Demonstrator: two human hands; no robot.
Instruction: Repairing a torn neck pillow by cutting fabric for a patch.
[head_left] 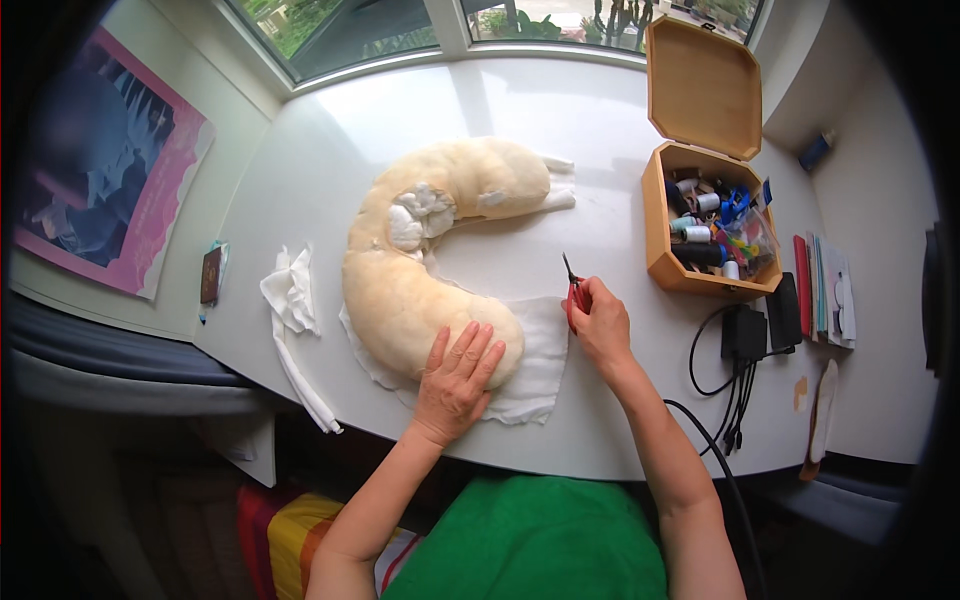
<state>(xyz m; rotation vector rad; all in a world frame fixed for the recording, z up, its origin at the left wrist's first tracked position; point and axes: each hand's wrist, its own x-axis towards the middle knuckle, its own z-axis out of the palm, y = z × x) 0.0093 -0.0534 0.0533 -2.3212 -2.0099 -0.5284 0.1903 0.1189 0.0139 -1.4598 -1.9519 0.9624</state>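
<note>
A cream, C-shaped stuffed pillow (372,262) lies on the white table, its open side facing right. White stuffing (420,215) bulges from a gap along its inner curve. My left hand (460,385) rests flat on the pillow's near end, fingers stretched out. Under that end spreads a thin white cloth (537,350), and more white fabric (562,185) sticks out past the far end. To the right of the pillow, my right hand (603,325) is closed around small red-handled scissors (577,290), their dark tip pointing away from me above the table.
An open wooden sewing box (660,235) with thread spools stands at the right. Nearer me are a black power adapter (744,333) and its cables. Crumpled white cloth (290,295) lies at the left. Books (815,285) lean on the right wall; a window (560,25) is behind.
</note>
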